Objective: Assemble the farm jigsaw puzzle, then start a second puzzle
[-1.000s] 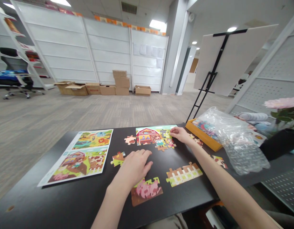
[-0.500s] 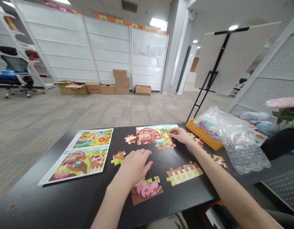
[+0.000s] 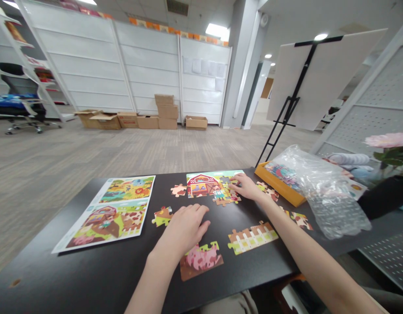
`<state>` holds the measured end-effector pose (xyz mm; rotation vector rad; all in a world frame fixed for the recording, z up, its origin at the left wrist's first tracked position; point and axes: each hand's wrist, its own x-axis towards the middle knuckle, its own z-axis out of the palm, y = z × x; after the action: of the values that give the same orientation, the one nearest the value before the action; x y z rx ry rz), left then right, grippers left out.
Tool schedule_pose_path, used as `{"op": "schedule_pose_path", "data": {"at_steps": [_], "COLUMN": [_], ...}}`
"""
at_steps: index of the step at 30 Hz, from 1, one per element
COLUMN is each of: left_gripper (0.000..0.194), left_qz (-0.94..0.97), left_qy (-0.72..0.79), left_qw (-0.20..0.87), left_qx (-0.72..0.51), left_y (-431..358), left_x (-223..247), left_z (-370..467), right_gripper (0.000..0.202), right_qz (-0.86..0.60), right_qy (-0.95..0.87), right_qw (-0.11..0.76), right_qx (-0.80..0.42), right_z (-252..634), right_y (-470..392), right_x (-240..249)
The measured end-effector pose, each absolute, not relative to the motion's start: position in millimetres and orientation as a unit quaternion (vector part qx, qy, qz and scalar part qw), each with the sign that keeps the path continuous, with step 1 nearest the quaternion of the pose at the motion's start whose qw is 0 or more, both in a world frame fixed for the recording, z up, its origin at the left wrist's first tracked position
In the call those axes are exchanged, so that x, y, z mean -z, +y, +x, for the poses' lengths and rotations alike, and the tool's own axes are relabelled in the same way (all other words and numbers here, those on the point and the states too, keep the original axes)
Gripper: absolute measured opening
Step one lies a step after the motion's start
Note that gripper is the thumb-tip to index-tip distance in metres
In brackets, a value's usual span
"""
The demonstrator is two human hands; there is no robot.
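The barn puzzle section [image 3: 200,188] lies flat at the far side of the dark tabletop [image 3: 90,279], its barn and sky joined on the left and a jagged gap showing toward its right. The right hand [image 3: 249,188] reaches over that right side, and its fingertips have just shifted a little inward, which brings them to the pieces beside the gap. Its grip is bent and low on the pieces; whether it pinches one or only touches them, I cannot tell. The left hand [image 3: 184,224] is palm down and loose, thumb apart from the fingers, with nothing visible in its grip. It is between a green-and-brown puzzle part [image 3: 161,216] and the pink pig section [image 3: 201,261], partly covering the edges of both. A pale pink piece [image 3: 178,190] lies just beside the barn, while the white fence strip [image 3: 253,238] lies nearer the person, between the two forearms. Past the right forearm are the cow pieces [image 3: 269,192] and another patterned part [image 3: 302,220]. A printed picture sheet [image 3: 124,211] lies on the left, with two scenes on it. On the right, a yellow box [image 3: 281,190] holds more pieces, partly under a clear plastic bag [image 3: 332,211].
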<state>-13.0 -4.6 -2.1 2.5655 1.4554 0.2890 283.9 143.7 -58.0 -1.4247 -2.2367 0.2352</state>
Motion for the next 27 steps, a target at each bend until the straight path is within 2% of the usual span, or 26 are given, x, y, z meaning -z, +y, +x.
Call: {"op": "schedule_pose_path", "data": {"at_steps": [5, 10, 18, 27], "left_gripper": [0.028, 0.027, 0.027, 0.027], "left_qz": [0.860, 0.860, 0.860, 0.859], "left_qy": [0.494, 0.494, 0.492, 0.494], "left_qw": [0.091, 0.092, 0.090, 0.092], "left_qx": [-0.092, -0.089, -0.096, -0.093], "left_y": [-4.4, -4.6, -5.0, -5.1], "left_x": [2.6, 3.6, 4.9, 3.9], "left_z": [-11.4, -11.2, -13.2, -13.6], "right_gripper": [0.046, 0.049, 0.043, 0.043], "right_qz": [-0.496, -0.491, -0.461, -0.460], "right_qy": [-0.843, -0.849, -0.859, -0.859], "right_qw": [0.206, 0.193, 0.216, 0.224], "right_qx": [-0.018, -0.025, -0.061, -0.037], "right_z": [283.5, 285.0, 286.0, 286.7], "right_y": [145.2, 143.5, 144.2, 139.6], "right_x": [68.3, 69.4, 66.3, 66.4]}}
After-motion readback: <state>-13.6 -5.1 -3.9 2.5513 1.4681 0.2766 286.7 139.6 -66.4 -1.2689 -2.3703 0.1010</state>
